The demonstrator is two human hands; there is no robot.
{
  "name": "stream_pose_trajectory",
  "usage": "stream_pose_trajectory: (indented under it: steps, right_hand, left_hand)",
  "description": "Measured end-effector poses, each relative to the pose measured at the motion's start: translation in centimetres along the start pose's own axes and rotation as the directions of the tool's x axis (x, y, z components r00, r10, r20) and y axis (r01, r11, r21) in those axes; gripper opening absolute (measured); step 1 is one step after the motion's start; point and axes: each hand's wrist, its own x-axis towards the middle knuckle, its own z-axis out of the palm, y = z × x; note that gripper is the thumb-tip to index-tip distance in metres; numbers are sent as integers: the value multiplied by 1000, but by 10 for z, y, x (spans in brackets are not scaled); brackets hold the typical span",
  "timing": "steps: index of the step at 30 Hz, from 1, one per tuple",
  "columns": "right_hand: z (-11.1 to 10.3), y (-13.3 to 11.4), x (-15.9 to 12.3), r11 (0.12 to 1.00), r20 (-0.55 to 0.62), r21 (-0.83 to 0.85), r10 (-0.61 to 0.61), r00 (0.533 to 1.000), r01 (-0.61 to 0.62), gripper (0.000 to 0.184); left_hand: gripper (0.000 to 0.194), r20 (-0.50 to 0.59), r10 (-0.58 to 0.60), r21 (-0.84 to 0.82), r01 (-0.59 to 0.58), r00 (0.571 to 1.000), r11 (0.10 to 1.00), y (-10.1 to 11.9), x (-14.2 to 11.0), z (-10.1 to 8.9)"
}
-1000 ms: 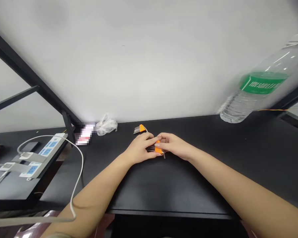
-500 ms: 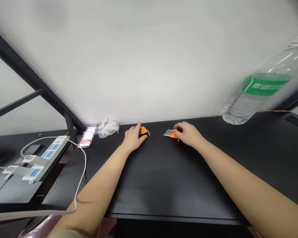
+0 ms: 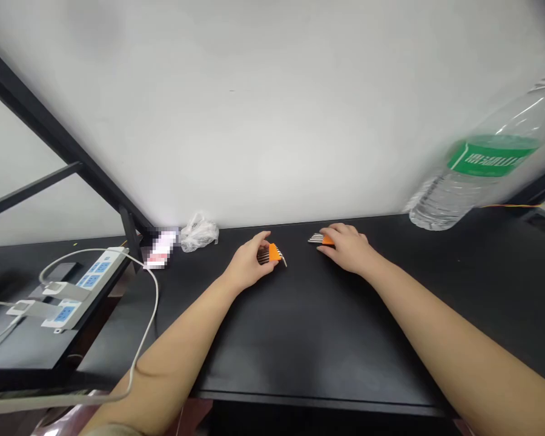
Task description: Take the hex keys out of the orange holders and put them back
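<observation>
A row of metal hex keys in an orange plastic holder (image 3: 275,252) lies at the fingertips of the person's left hand (image 3: 252,260), with its long shafts toward the palm and bent ends pointing right. A second set of metal hex keys in an orange block (image 3: 328,240) sits on the far part of the desk, partly covered by the fingers of the right hand (image 3: 349,247).

The two hands are well apart. The left is curved, its thumb and fingers closed around the first holder's edges, the index finger raised. The right is bent over the second set, thumb at the near side; whether it grips or merely rests there cannot be told.

The desk is matte black (image 3: 295,339) and meets a plain pale wall (image 3: 272,121). A crumpled clear plastic bag (image 3: 198,232) lies against the wall on the left; a large clear bottle with a green label (image 3: 475,175) stands on the right. Farther left, a white power strip with blue sockets (image 3: 88,287) holds white plugs.
</observation>
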Motion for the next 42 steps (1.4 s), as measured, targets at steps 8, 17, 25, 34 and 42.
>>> stream_pose_trajectory:
  steps: [8, 17, 25, 34, 42]
  right_hand:
    - [-4, -75, -28, 497, 150, 867, -316, 937, 28, 64]
    - [5, -81, -27, 193, 284, 953, -310, 907, -232, 51]
    - [1, -85, -28, 149, 485, 875, -281, 828, -461, 40]
    - [0, -86, -29, 82, 538, 839, -266, 800, -537, 42]
    - [4, -99, -32, 83, 503, 864, -146, 852, -497, 44]
  left_hand:
    - [67, -25, 192, -75, -194, 981, 978, 28, -14, 4]
    - [60, 37, 232, -72, -229, 972, 971, 29, -14, 4]
    - [54, 61, 278, -43, -276, 958, 960, 26, -14, 8]
    - [38, 102, 259, -97, -249, 961, 964, 43, -14, 0]
    - [38, 77, 266, -48, -263, 961, 964, 46, -14, 5]
